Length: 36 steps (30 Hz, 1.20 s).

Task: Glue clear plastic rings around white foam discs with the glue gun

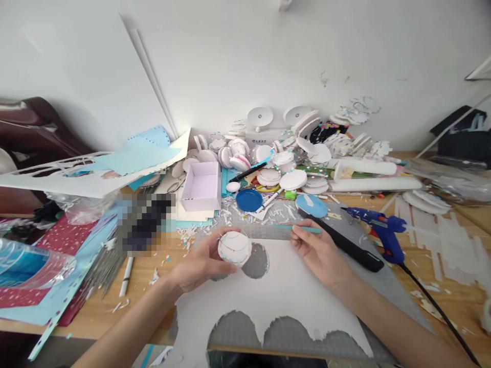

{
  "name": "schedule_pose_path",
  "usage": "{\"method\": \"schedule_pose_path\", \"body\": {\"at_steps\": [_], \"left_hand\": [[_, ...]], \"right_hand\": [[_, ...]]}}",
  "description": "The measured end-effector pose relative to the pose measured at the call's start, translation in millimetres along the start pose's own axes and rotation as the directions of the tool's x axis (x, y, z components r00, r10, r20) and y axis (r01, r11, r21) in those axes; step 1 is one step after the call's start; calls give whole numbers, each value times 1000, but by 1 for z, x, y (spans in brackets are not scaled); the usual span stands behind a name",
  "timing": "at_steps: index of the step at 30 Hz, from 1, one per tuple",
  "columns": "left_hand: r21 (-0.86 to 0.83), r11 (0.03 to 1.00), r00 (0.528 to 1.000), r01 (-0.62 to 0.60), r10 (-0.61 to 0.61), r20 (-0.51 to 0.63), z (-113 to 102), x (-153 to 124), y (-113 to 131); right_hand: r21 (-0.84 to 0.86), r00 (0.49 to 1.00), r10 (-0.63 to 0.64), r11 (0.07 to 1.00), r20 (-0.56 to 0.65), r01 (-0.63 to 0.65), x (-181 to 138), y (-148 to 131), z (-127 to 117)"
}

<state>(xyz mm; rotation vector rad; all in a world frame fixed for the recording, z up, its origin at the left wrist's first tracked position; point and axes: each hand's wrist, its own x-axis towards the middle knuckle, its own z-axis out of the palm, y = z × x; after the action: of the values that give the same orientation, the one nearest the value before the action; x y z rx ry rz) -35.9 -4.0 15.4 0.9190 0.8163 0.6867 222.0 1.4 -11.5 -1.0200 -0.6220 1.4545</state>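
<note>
White wall backs a wooden surface (452, 301) crowded with paper scraps. Left hand (199, 266) is clamped on a white disc (235, 248), fingers curled round its rim, holding it above a white sheet (291, 296) with round cut-outs. Right hand (320, 255) pinches a thin teal stick (309, 229) between thumb and fingers. A black bar (347, 244) and a blue glue gun (381, 230) lie just right of it.

Head camera looks forward and down, close over desk (141, 286)
</note>
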Motion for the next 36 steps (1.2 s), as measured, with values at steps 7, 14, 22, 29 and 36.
{"method": "schedule_pose_path", "body": {"at_steps": [7, 14, 22, 29, 36], "left_hand": [[132, 983, 989, -126, 134, -57, -7, -11, 0], [457, 859, 925, -233, 340, -167, -15, -37, -2], [571, 797, 849, -198, 430, -307, -23, -44, -2], [584, 782, 852, -218, 444, -277, -19, -34, -1], [668, 707, 868, -231, 459, -186, -19, -29, -3]], "right_hand": [[-393, 955, -259, 871, 142, 295, 21, -19, 9], [-582, 856, -331, 630, 398, 514, 54, -11, 33], [-643, 816, -351, 503, 459, 578, 65, 2, 41], [-716, 835, -346, 433, 428, 547, 66, 10, 38], [-720, 843, -397, 456, 362, 524, 56, -7, 37]]}}
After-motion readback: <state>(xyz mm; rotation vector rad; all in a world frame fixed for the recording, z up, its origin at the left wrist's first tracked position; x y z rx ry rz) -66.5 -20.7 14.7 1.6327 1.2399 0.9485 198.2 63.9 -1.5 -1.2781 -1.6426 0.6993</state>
